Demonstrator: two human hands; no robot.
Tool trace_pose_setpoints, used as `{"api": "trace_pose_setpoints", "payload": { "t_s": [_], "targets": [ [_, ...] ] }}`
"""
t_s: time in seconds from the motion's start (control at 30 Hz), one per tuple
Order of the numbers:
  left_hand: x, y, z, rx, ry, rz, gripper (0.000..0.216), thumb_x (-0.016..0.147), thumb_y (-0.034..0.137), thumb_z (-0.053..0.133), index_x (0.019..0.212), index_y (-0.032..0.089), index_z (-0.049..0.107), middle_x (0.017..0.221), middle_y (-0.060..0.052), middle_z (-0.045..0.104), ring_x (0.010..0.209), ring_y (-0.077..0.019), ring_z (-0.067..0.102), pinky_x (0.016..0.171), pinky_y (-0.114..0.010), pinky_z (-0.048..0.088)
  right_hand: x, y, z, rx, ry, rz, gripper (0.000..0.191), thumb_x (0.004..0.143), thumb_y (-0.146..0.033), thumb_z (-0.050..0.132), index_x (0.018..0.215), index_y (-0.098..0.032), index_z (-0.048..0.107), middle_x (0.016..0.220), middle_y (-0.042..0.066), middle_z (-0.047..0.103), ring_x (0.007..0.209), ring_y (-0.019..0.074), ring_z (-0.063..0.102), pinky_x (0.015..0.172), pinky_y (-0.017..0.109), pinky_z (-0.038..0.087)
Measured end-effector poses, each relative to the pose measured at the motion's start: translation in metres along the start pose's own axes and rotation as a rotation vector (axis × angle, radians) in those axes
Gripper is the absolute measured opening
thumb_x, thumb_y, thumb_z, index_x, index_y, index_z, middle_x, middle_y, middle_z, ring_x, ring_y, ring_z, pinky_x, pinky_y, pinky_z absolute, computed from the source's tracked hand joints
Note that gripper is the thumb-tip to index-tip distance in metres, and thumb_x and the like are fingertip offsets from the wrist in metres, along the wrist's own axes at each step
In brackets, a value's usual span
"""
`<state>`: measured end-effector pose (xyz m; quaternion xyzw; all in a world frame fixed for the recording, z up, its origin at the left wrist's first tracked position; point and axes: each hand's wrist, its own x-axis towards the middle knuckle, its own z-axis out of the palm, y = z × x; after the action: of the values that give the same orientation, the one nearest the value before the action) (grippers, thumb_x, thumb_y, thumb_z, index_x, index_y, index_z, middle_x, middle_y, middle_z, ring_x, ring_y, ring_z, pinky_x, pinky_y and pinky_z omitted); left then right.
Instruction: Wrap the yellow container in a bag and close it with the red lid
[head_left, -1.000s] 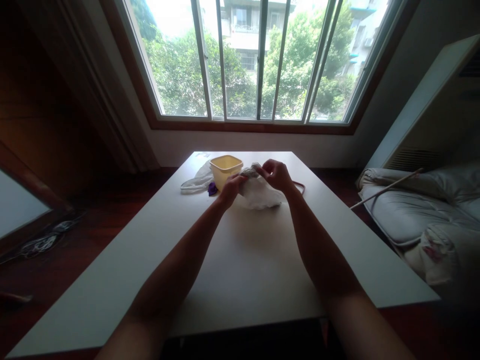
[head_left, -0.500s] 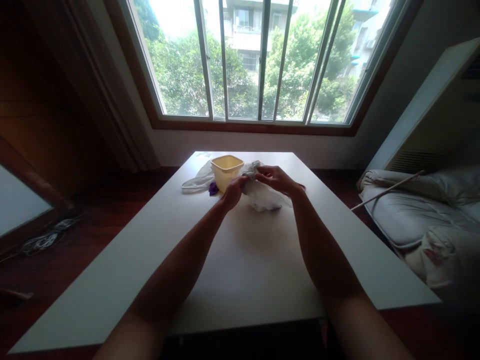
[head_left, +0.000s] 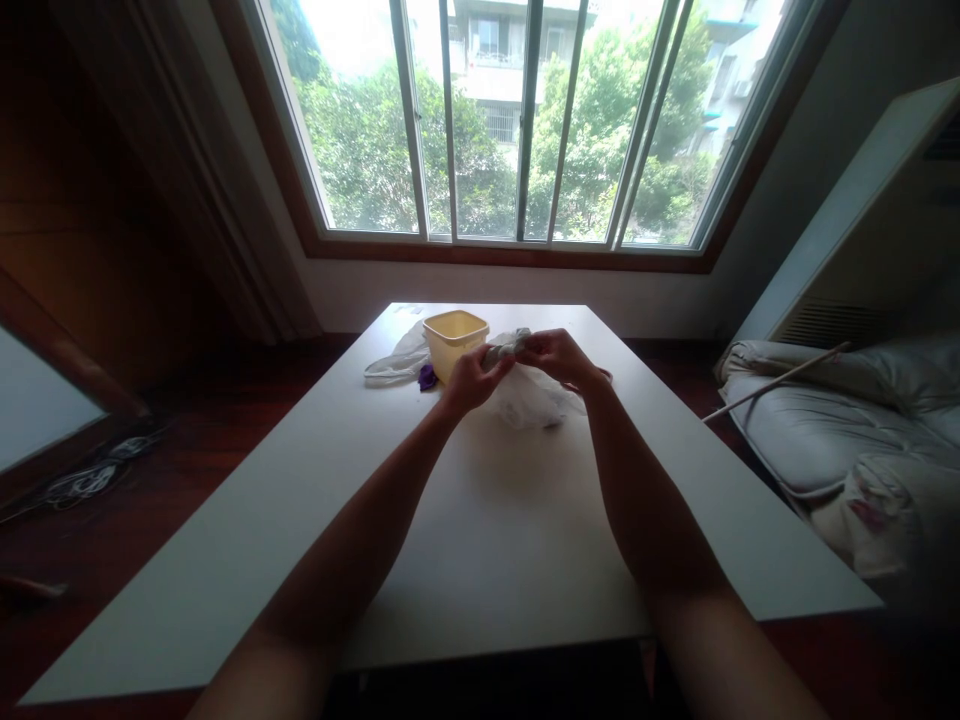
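Note:
Over the far half of the white table (head_left: 510, 560), my two hands meet on a small grey-white crumpled bundle (head_left: 504, 350) that looks like cloth; its exact kind is too small to tell. My left hand (head_left: 470, 382) grips its left end with closed fingers. At the other end, the fingers of my right hand (head_left: 555, 354) pinch it. Just below and behind the hands is a thin, translucent white plastic bag (head_left: 529, 398). A pale yellow square tub (head_left: 448, 350) stands beyond my left hand, and a purple crumpled piece (head_left: 427, 377) lies at its foot.
Another clear plastic bag (head_left: 394, 368) lies left of the tub. A reddish-brown thin loop (head_left: 604, 376) shows beyond my right wrist. To the right, a stick (head_left: 780, 380) rests across a grey cushioned seat (head_left: 787, 430). Cables (head_left: 94, 475) lie on the floor at left.
The grey-white bundle now appears narrower and stretched between my hands. My left hand has turned and shifted slightly right. The plastic bag below has moved a little.

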<state>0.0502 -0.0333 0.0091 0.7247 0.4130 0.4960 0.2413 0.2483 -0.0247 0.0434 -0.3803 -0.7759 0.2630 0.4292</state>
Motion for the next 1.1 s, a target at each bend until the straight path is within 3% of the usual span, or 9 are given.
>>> {"api": "trace_pose_setpoints", "payload": {
  "t_s": [0.13, 0.33, 0.53, 0.83, 1.1],
  "targets": [
    [0.002, 0.0, -0.012, 0.122, 0.078, -0.002, 0.052, 0.079, 0.061, 0.07, 0.097, 0.013, 0.076, 0.077, -0.005, 0.07, 0.068, -0.0165, 0.059, 0.063, -0.025, 0.041, 0.0, 0.008, -0.007, -0.08, 0.047, 0.077, 0.042, 0.072, -0.055, 0.076, 0.082, -0.014, 0.077, 0.076, 0.006, 0.073, 0.069, 0.0181, 0.061, 0.063, 0.028, 0.047],
    [0.01, -0.012, -0.035, 0.213, 0.113, -0.085, 0.059, 0.076, 0.068, 0.069, 0.099, 0.015, 0.08, 0.054, -0.001, 0.062, 0.053, -0.015, 0.052, 0.057, -0.027, 0.036, -0.003, 0.021, -0.025, -0.12, 0.131, 0.158, 0.036, 0.074, -0.049, 0.076, 0.081, -0.014, 0.075, 0.076, 0.008, 0.073, 0.063, 0.0168, 0.061, 0.057, 0.028, 0.045],
    [0.016, -0.017, -0.05, 0.332, 0.138, -0.068, 0.052, 0.079, 0.064, 0.068, 0.093, 0.015, 0.082, 0.066, -0.005, 0.071, 0.059, -0.0168, 0.057, 0.06, -0.028, 0.037, -0.001, 0.032, -0.038, -0.217, 0.257, 0.189, 0.025, 0.075, -0.037, 0.075, 0.079, -0.012, 0.073, 0.072, 0.008, 0.072, 0.063, 0.0158, 0.06, 0.059, 0.028, 0.044],
    [0.02, -0.025, -0.067, 0.488, 0.12, -0.173, 0.036, 0.078, 0.054, 0.07, 0.082, 0.02, 0.081, 0.072, -0.009, 0.074, 0.067, -0.0219, 0.063, 0.063, -0.03, 0.039, -0.004, 0.06, -0.052, -0.421, 0.429, 0.32, 0.021, 0.077, -0.034, 0.073, 0.081, -0.014, 0.076, 0.078, 0.01, 0.075, 0.069, 0.0195, 0.065, 0.066, 0.029, 0.046],
    [0.019, -0.037, -0.078, 0.52, 0.024, -0.26, 0.032, 0.074, 0.051, 0.072, 0.065, 0.021, 0.076, 0.05, -0.003, 0.06, 0.052, -0.0173, 0.053, 0.054, -0.03, 0.034, -0.013, 0.084, -0.055, -0.527, 0.522, 0.518, 0.015, 0.076, -0.029, 0.073, 0.082, -0.015, 0.076, 0.085, 0.015, 0.075, 0.079, 0.026, 0.068, 0.073, 0.034, 0.049]
  ]
}}
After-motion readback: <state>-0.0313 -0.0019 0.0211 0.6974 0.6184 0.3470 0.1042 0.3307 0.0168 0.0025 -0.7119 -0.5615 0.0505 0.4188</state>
